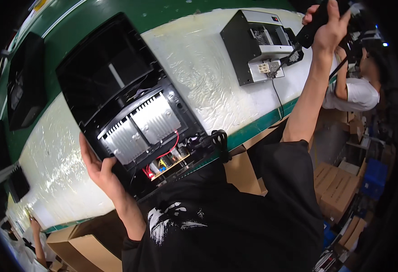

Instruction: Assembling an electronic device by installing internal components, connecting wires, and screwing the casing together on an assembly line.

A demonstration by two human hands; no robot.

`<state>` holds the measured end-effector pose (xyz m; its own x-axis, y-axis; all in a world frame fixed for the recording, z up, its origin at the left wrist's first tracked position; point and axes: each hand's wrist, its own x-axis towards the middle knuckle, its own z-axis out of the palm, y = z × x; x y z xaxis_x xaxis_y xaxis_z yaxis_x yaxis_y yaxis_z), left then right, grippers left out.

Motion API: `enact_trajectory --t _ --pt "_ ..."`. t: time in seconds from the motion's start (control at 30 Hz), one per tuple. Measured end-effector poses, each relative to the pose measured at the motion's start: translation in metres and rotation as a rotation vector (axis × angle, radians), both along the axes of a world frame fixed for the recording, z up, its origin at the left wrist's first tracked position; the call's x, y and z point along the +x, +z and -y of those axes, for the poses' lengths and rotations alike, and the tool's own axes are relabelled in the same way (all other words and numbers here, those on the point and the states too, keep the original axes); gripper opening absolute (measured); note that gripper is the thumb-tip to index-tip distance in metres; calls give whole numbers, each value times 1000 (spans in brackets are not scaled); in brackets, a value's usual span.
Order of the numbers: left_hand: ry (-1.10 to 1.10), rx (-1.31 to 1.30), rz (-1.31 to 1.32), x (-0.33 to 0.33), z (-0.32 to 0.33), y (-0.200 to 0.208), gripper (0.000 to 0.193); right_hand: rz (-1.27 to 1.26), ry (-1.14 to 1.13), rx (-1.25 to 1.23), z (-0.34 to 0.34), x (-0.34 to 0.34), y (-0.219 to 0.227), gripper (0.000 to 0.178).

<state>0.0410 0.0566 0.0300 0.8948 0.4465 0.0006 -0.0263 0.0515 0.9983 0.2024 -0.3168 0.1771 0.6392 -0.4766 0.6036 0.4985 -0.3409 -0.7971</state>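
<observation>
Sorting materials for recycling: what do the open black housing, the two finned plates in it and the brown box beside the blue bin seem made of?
Black housing: likely moulded plastic, dark panel with a glossy reflection; painted metal possible. Finned plates: bare metal, probably aluminium, silvery satin sheen. Brown box: probably cardboard, matte tan faces, straight edges.

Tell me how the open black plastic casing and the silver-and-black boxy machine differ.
The open black plastic casing looks larger; the silver-and-black boxy machine looks smaller. The casing shows two finned silver metal plates and a thin red wire; the machine shows a small red part. Both have black surfaces.
</observation>
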Motion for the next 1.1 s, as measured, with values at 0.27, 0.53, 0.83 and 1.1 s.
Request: enact_trajectory --t 0.27,0.53,0.83,1.1 --pt "-58 -43 46 2 -2 -6 81 -9 66 -20 25 -32 -15 27" --pt "-51 -14 65 2 -5 -8 79 59 707 69 46 -169 67 63" --pt "-42 -52 30 0 0 -7 81 440 1229 388 -86 -160 24 45" --pt "-21 -34 62 0 -1 -7 80 268 984 -87 -128 -163 -26 78"
